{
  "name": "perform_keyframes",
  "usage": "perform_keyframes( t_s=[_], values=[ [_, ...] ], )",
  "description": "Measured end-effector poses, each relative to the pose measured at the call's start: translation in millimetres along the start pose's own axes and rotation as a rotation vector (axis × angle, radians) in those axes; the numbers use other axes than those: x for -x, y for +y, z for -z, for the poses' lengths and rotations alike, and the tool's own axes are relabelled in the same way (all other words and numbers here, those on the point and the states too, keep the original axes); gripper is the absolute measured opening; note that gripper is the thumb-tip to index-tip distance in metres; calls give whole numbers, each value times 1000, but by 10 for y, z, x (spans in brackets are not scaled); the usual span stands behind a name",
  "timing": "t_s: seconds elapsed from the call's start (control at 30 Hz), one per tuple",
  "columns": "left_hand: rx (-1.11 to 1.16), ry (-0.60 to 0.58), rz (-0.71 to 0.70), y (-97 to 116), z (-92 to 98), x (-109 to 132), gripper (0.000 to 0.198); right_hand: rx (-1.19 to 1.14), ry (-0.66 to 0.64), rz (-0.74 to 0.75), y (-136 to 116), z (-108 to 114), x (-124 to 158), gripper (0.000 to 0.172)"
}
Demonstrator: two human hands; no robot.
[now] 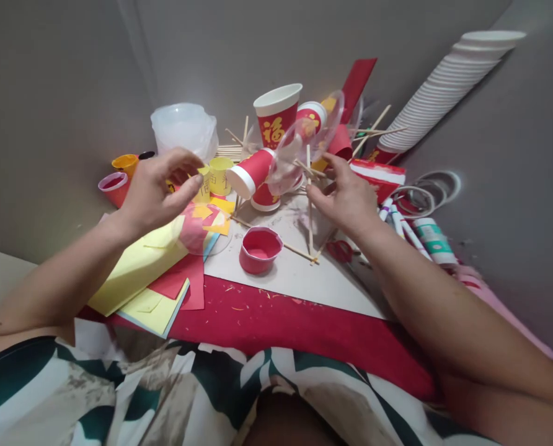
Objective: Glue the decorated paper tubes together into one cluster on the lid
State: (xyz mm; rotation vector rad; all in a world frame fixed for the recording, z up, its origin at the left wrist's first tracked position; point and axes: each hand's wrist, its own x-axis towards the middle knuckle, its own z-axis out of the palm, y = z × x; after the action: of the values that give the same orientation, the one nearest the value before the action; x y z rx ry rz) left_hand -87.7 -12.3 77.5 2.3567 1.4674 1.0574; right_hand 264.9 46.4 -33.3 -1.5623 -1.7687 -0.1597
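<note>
My left hand is curled in front of me, thumb and fingertips closed on a small yellow paper ring with writing on it. A second yellow ring stands just beyond it. My right hand pinches a frame of thin wooden sticks standing on the white board. A clear plastic sheet curves over the sticks. A red paper cup lies on its side between my hands, white rim toward me.
A cut-off red cup base sits on the board. Yellow and red paper sheets lie at left. Red cups with gold characters, a tall stack of white cups, markers, tape rings and red scissors crowd the back and right.
</note>
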Motion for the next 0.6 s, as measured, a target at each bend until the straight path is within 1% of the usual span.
perform_keyframes(
  t_s=[0.07,0.17,0.23,0.3,0.37,0.43,0.5,0.6],
  values=[
    [-142,-112,98,-214,-107,-104,23,16,-3,-2,-54,108,13,63],
    [-271,-255,222,-481,-175,-126,26,17,23,45,-119,358,53,54],
    [-310,-327,275,-589,-206,-119,32,7,42,70,-147,555,104,47],
    [-315,-385,302,-664,-249,-122,38,3,49,65,-169,743,182,42],
    [-301,-422,313,-730,-300,-133,43,5,36,39,-182,898,286,38],
    [-272,-432,315,-796,-343,-144,47,2,11,5,-180,1003,407,36],
    [-219,-425,307,-859,-366,-147,47,-3,-9,-30,-159,1055,533,35],
    [-86,-428,282,-934,-370,-142,39,-6,-55,-69,-107,1054,699,36]
  ],
)
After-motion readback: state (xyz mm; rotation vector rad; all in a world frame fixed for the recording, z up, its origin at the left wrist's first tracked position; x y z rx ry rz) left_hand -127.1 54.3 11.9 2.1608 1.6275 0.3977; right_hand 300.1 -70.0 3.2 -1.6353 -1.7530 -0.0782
